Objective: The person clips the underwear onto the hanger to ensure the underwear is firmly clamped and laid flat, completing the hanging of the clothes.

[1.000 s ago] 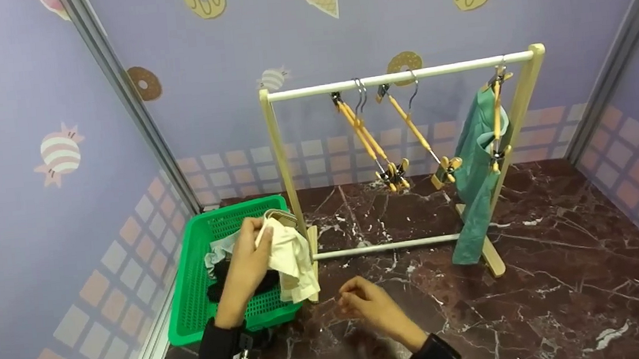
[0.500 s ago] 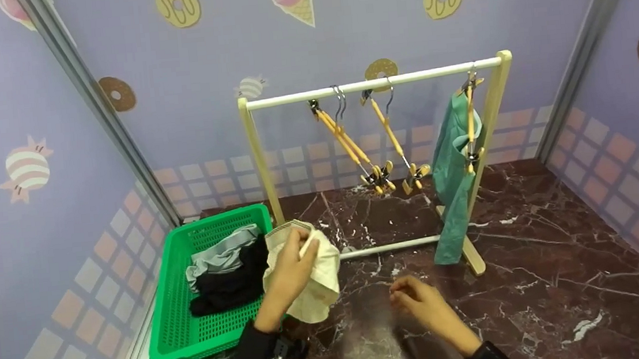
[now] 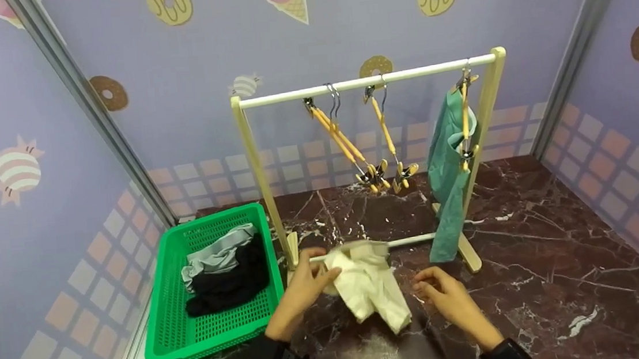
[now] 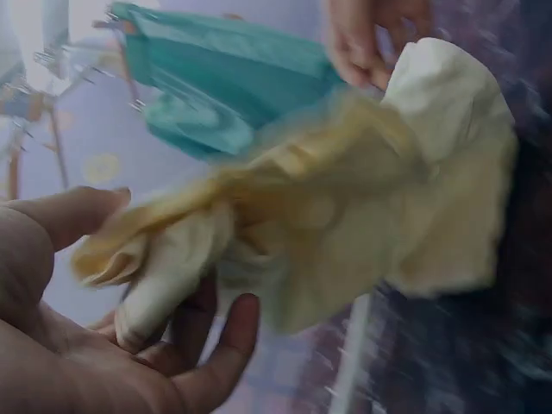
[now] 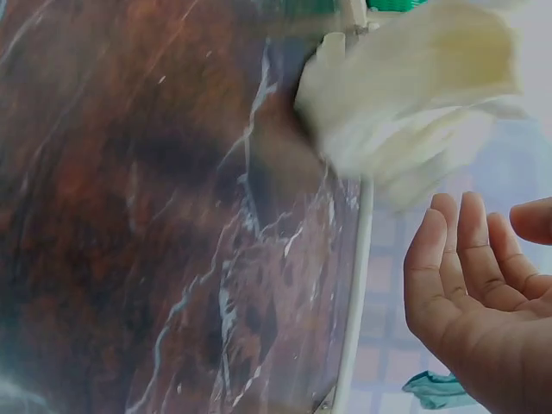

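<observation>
Small cream shorts (image 3: pixel 366 285) hang in the air in front of the rack, their two legs spread downward to the right. My left hand (image 3: pixel 304 285) holds them at the left side of the waist; in the left wrist view its curled fingers (image 4: pixel 226 345) lie under the blurred cloth, the thumb a little apart. To the right of the shorts is my right hand (image 3: pixel 448 300), loosely curled, touching nothing. In the right wrist view its fingers (image 5: pixel 473 246) stand just below the blurred cloth.
A wooden rack (image 3: pixel 369 83) carries several yellow clip hangers (image 3: pixel 340 137). Teal trousers (image 3: pixel 447 177) are clipped to the rightmost one. At left stands a green basket (image 3: pixel 155 315) with grey cloth (image 3: pixel 219 255) and black cloth (image 3: pixel 230 283). Patterned walls (image 3: pixel 185 98) enclose the dark marbled table (image 3: pixel 536 276).
My left hand has carried the cream shorts rightward from over the basket to the front of the rack, and they have unfolded. The right hand has moved right. The view has shifted.
</observation>
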A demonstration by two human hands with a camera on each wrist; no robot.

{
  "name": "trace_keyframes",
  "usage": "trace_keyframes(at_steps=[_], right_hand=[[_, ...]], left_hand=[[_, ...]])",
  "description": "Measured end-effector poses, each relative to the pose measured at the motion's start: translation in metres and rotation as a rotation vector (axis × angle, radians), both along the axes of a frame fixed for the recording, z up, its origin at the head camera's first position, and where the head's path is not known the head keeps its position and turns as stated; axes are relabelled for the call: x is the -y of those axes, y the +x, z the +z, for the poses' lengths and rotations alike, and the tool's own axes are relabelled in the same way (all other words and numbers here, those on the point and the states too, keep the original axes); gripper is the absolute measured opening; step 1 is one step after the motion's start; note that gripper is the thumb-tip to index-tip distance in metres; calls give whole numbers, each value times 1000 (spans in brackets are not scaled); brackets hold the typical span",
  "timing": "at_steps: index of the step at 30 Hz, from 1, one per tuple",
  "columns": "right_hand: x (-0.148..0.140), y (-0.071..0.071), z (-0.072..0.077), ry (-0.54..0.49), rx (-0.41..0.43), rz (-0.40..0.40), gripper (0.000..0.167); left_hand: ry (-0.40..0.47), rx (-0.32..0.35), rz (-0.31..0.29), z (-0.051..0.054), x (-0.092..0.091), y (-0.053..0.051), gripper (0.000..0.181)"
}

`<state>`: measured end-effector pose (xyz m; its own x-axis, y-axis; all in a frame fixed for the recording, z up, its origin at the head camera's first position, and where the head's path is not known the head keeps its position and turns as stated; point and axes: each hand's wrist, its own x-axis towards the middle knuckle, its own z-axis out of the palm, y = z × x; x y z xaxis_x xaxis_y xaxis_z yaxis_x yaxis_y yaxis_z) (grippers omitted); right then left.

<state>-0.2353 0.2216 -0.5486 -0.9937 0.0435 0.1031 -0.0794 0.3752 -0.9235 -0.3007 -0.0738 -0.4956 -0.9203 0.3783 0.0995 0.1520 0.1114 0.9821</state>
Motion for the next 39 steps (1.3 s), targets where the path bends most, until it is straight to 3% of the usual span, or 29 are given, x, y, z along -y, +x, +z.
trace_keyframes(at_steps=[3, 6, 13, 17, 20, 22, 24, 28, 31, 35, 39], right_hand=[[-1, -3, -6, 19, 23, -5, 15], [-1, -9, -14, 61, 35, -18, 14], [12, -32, -30, 117, 85, -35, 26], [25, -51, -33, 1, 169, 46, 45], [30, -66, -32, -107, 258, 119, 52], [30, -75, -31, -127, 262, 113, 49], [26, -84, -27, -125, 184, 82, 40], [13, -106, -8, -86, -192, 34, 25], [1, -122, 12, 41, -446, -14, 28], [-11, -134, 29, 266, -528, -90, 38], [-16, -128, 18, 424, -485, -26, 47]], left_hand=[[-86, 70, 11, -29, 12, 7, 43], [-165, 119, 19, -43, 18, 13, 36], [-260, 122, -10, -48, 15, 16, 28], [-271, 131, -36, -47, 11, 17, 35], [-285, 100, -60, -46, 7, 18, 37], [-292, 53, -66, -44, 5, 19, 37], [-300, -26, -54, -43, 4, 21, 36], [-285, -116, -25, -41, 5, 27, 32], [-202, -47, -63, -43, 3, 33, 34], [-90, 106, -136, -50, -7, 39, 42], [-162, 180, -153, -60, -15, 42, 48]])
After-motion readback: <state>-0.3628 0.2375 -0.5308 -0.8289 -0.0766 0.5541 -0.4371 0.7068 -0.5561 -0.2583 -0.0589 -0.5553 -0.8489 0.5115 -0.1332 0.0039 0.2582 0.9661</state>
